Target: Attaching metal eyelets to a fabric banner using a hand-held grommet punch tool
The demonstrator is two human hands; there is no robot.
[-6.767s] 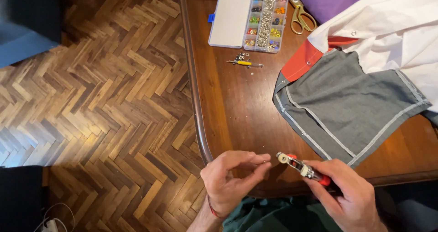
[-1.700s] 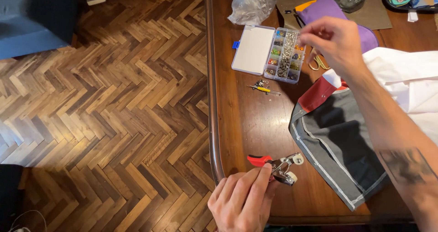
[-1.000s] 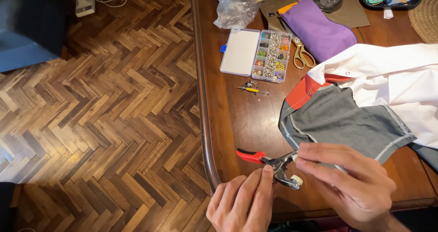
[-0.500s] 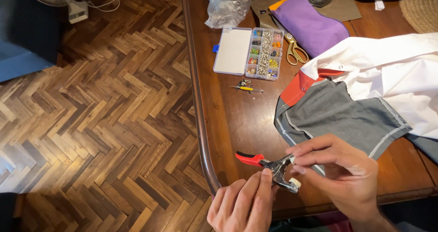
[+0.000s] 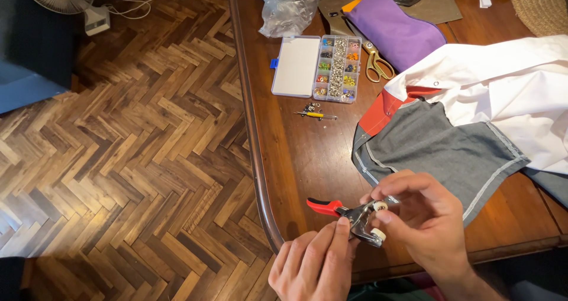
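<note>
Left hand (image 5: 313, 265) at the table's near edge, fingers curled and closed on the snap pliers (image 5: 352, 215), index finger laid along the metal body. Red handle (image 5: 324, 206) sticking out leftward toward the rounded corner of the wooden table (image 5: 296, 159). Right hand (image 5: 423, 218) half closed, thumb and fingertips pinching at the white-tipped head of the pliers; whether anything small sits between them cannot be told. Pliers held just above the near edge, close to the grey fabric panel (image 5: 438, 153) of a white and red garment (image 5: 503, 88). Farther back near the left edge: open compartment box (image 5: 313, 68) of small fasteners, small yellow-handled tool (image 5: 315, 114), gold scissors (image 5: 374, 64), purple pouch (image 5: 393, 26), clear plastic bag (image 5: 287, 5).
</note>
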